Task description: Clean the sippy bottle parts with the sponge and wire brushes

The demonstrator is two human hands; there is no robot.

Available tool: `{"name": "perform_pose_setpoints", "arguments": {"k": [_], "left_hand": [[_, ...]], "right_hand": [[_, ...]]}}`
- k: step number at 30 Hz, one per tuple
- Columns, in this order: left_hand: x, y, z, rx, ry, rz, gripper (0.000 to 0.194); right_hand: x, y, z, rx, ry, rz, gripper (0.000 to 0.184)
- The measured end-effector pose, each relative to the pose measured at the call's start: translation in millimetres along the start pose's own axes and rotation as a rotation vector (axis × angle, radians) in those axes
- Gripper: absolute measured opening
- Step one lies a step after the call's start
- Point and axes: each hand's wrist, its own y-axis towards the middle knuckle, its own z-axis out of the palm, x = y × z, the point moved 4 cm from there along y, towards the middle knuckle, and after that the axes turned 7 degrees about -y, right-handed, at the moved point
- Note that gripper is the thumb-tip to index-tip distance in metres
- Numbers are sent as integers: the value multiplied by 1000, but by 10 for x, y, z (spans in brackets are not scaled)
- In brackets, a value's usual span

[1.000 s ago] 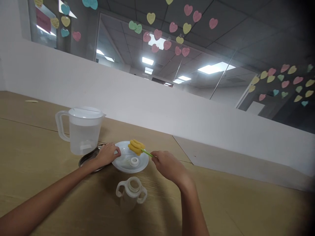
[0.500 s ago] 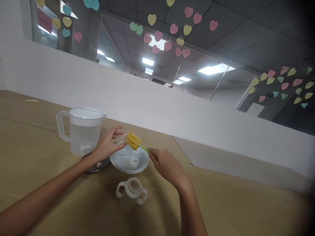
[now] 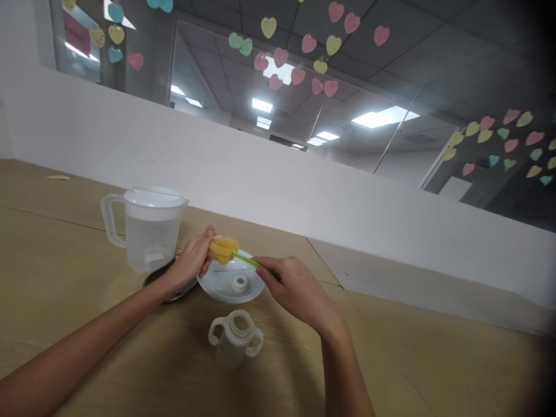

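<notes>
My right hand (image 3: 295, 286) grips the green handle of a bottle brush, its yellow sponge head (image 3: 225, 249) pointing left. My left hand (image 3: 194, 255) is closed around a clear plastic cap (image 3: 220, 237), of which only a little shows. The sponge sits against the cap, partly inside it as far as I can see. Below both hands is a white bowl (image 3: 208, 288) holding a small white ring (image 3: 240, 283). Nearer to me, a translucent two-handled bottle (image 3: 232, 344) stands with its mouth uncovered.
A lidded clear pitcher (image 3: 150, 231) with liquid stands at the left. A dark round tray (image 3: 150, 282) lies partly under my left forearm. Behind the wooden table (image 3: 78, 249) runs a low white wall (image 3: 243, 179) with glass above it, dotted with heart-shaped notes.
The sponge head has moved left into the cap. My left fingers, spread a moment ago, have closed around the cap. The bottle and pitcher stay in place.
</notes>
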Motion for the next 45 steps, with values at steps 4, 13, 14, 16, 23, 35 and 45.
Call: {"name": "perform_pose_setpoints", "arguments": {"k": [4,13,14,16,23,35,45], "left_hand": [[-104,-38,-3,6,100,224,50],[-122,80,-228,-149,365,439,53],[-143,75,-260,-200,465,469,53],[-182,61,-287,-245,653,526,52],[-238,25,-205,-167,713,533,67],[-193,63,-238,-197,707,465,73],[-283,-16,-165,-177,602,526,79]], "right_hand": [[-33,32,18,-18,-74,75,27],[-114,78,43,-32,-227,195,26],[-142,70,33,-46,-282,254,26],[-184,54,13,-75,-364,357,26],[-59,65,50,-51,-230,197,25],[85,-42,-59,-63,21,50,29],[-68,8,-50,-142,-122,205,25]]}}
